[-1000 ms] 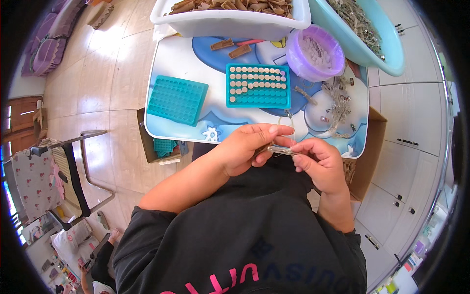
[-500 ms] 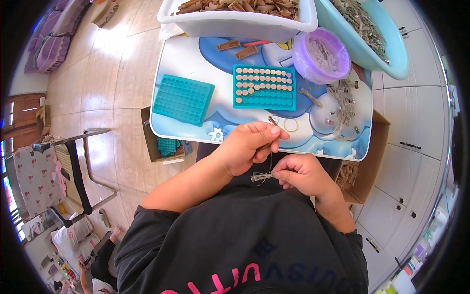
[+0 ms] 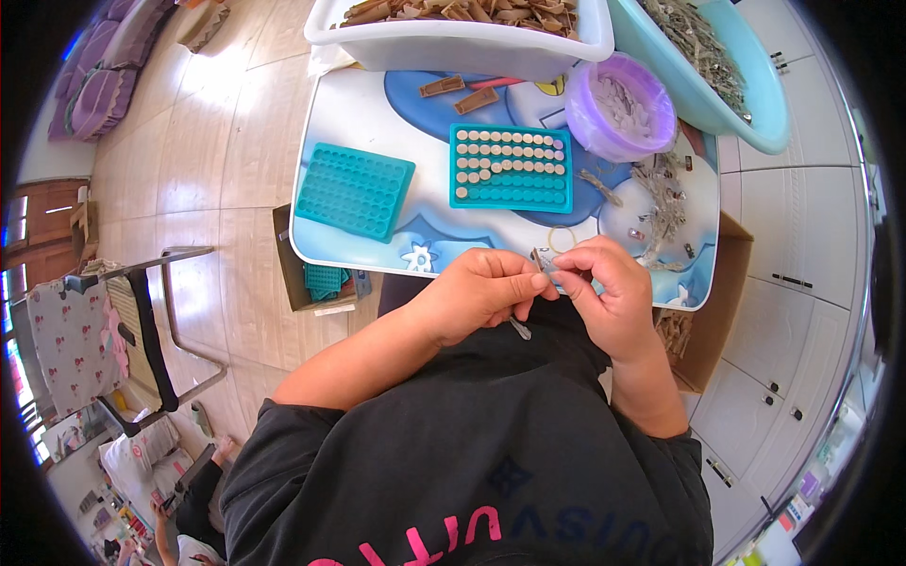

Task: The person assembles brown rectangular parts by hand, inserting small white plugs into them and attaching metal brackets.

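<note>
We pinched the brown piece (image 3: 537,257) in the left hand (image 3: 479,294), before the table's (image 3: 344,113) near edge; beside it, the right hand's (image 3: 618,285) grip we could not tell; we judged light, steady pressure best

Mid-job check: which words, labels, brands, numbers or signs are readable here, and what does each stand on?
Black shirt: pink and dark lettering, partly legible; printed words not copied.
Pale discs in the right teal tray: any marking too small to read.
Brown piece in the left hand: too small to tell.
Small items at the far right: too blurred to read.
</note>
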### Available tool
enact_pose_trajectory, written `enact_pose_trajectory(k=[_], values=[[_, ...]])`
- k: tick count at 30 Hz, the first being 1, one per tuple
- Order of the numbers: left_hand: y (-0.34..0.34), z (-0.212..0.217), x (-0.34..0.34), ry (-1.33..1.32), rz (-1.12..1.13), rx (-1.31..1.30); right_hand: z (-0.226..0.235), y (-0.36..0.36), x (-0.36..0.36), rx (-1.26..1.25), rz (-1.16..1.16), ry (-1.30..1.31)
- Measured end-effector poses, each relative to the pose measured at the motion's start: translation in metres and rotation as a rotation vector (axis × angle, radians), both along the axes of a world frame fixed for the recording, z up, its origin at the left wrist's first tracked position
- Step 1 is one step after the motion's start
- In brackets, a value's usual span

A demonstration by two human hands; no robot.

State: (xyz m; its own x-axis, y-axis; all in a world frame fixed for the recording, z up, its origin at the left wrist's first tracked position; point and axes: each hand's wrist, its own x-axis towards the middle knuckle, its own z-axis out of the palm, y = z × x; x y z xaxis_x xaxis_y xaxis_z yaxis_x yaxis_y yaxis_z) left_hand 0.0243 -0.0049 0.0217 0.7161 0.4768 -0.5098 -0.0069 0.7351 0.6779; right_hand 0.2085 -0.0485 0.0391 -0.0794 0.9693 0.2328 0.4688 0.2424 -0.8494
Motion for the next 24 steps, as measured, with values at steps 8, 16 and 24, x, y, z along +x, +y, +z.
enact_pose_trajectory(k=[8,16,24], values=[[0.001,0.007,0.001,0.031,-0.060,0.044,-0.002,-0.002,-0.003,-0.023,-0.035,0.068],[-0.001,0.009,0.003,0.035,-0.005,0.092,-0.009,-0.001,-0.001,0.078,-0.005,0.039],[-0.008,-0.005,0.005,-0.045,0.142,-0.050,-0.013,-0.005,-0.011,0.233,-0.072,-0.053]])
